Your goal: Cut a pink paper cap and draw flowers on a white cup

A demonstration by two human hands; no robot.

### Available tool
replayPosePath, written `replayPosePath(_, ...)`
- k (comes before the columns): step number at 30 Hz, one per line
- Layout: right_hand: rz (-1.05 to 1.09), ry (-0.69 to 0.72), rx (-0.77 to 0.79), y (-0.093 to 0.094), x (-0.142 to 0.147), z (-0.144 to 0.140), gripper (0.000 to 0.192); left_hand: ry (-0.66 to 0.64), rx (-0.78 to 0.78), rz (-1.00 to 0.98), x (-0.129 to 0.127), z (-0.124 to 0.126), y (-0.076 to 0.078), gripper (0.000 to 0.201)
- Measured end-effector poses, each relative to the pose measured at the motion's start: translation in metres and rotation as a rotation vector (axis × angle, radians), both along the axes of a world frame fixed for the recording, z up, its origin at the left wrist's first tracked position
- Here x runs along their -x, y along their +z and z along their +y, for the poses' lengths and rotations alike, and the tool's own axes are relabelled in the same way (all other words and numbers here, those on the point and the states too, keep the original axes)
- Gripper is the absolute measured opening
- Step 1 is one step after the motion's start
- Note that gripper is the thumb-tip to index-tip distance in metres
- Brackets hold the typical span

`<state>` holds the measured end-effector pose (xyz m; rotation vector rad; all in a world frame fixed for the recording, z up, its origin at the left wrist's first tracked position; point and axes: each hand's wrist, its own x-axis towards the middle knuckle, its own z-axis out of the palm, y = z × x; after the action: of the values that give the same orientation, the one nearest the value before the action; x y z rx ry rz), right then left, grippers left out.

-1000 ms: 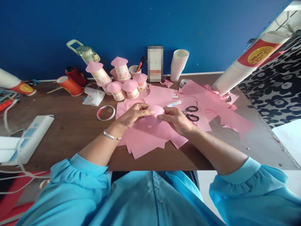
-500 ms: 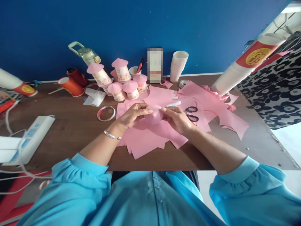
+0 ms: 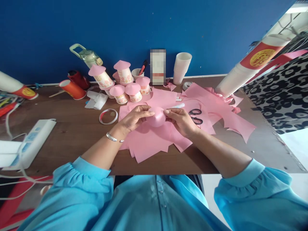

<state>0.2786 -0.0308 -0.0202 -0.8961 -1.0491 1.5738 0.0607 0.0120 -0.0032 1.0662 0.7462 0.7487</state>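
Pink paper cone [image 3: 156,116] held between both hands, just above the spread of pink paper sheets [image 3: 149,141] at mid-table. Rounded side of cone turned up toward the camera; rest of it hidden by fingers.

Left hand [image 3: 134,118] closed on the cone's left edge, thumb along the top, fingers curled beneath. Silver bracelet [image 3: 112,138] on that wrist. Right hand [image 3: 181,121] closed on the cone's right edge, thumb and forefinger pinching at the rim; other fingers folded under.

Black-handled scissors [image 3: 196,116] lying on the pink sheets just right of the right hand. White glue tube [image 3: 177,106] just behind the hands, lying flat. Roll of clear tape [image 3: 108,116] on the bare wooden table [image 3: 72,128], left of the left hand, apart from it.

Further back, near the blue wall: cluster of patterned paper cups with pink cone lids [image 3: 125,85], standing upside down and close together. Stack of plain white cups [image 3: 181,68] to the right of them. Orange cup [image 3: 72,89] on its side at left. White power strip [image 3: 31,141] at the left table edge.
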Motion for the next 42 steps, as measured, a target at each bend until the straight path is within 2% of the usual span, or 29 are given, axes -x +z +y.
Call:
replayPosePath(3, 0.032, -0.009, 0.019, -0.003, 0.001, 0.001, 0.052, 0.004, 0.023, -0.006, 0.001, 0.001, -0.001, 0.030)
replayPosePath(8, -0.014, -0.003, -0.006, -0.007, -0.001, 0.003, 0.049, -0.013, 0.013, 0.008, 0.001, 0.002, -0.003, 0.031)
replayPosePath(16, 0.020, -0.037, 0.043, -0.010, -0.003, 0.006, 0.051, 0.048, 0.049, 0.024, 0.004, 0.008, -0.012, 0.034)
replayPosePath(23, -0.054, 0.003, 0.036, -0.014, -0.002, 0.007, 0.052, 0.080, 0.035, 0.107, 0.006, 0.004, -0.001, 0.037)
replayPosePath(28, -0.145, -0.013, 0.007, -0.017, -0.003, 0.007, 0.053, 0.129, 0.034, 0.160, 0.034, -0.007, 0.011, 0.039)
replayPosePath(32, -0.255, -0.012, -0.008, -0.016, -0.005, 0.007, 0.053, 0.344, 0.045, 0.195, 0.076, -0.022, 0.015, 0.046)
replayPosePath(35, -0.359, 0.006, -0.014, -0.014, -0.005, 0.006, 0.052, 0.402, 0.028, 0.312, 0.101, -0.031, 0.014, 0.047)
replayPosePath(38, -0.407, 0.028, -0.034, -0.011, -0.005, 0.005, 0.050, 0.422, -0.004, 0.339, 0.112, -0.030, 0.007, 0.047)
replayPosePath(42, -0.436, 0.041, -0.064, -0.012, -0.006, 0.005, 0.051, 0.444, -0.031, 0.346, 0.109, -0.014, -0.003, 0.046)
